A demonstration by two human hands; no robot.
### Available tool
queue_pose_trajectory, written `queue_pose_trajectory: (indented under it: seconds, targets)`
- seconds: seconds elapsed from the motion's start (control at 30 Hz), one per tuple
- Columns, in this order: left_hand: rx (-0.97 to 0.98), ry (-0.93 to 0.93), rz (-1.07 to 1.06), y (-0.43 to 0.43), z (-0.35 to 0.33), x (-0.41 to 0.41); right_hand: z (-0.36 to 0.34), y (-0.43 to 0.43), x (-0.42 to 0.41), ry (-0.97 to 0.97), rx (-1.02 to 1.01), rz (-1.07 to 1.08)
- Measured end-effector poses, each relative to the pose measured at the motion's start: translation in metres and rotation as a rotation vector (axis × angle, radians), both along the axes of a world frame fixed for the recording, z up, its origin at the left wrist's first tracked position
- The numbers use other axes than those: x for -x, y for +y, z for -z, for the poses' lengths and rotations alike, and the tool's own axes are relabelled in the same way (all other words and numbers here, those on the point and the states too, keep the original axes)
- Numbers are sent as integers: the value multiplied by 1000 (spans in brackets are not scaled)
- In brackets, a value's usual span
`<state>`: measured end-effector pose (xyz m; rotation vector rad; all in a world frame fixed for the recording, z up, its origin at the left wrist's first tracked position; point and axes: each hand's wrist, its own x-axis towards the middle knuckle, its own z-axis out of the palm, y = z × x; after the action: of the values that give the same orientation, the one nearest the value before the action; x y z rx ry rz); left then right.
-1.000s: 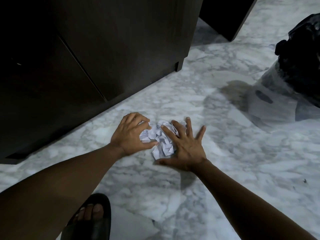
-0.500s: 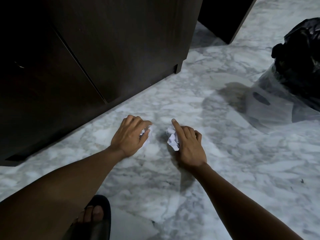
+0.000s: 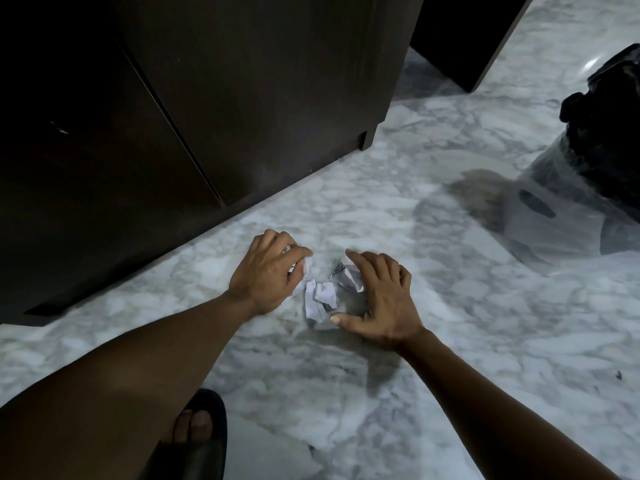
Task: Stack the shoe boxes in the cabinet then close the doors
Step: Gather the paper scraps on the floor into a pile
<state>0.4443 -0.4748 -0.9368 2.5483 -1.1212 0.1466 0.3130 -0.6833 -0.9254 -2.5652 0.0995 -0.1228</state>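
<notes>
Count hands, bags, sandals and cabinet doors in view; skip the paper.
Hands: 2, left hand, right hand, both gripping crumpled paper
Bags: 2, clear bag, black bag
Sandals: 1, black sandal
Cabinet doors: 2, left door, right door
Total: 7

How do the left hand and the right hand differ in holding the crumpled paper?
The left hand curls tightly around the crumpled paper; the right hand arches more loosely over it. The left thumb presses against the paper; the right thumb stretches sideways. Both hands are low over the floor.
</notes>
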Motion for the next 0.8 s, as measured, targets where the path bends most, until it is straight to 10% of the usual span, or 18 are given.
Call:
queue_pose_trajectory:
  seconds: [0.3,0.8]
  targets:
    - [10,1,0,0,0,0,1,66,-12,229,233,201]
    - [93,32,-31,0,3,1,20,3,-34,-114,132,116]
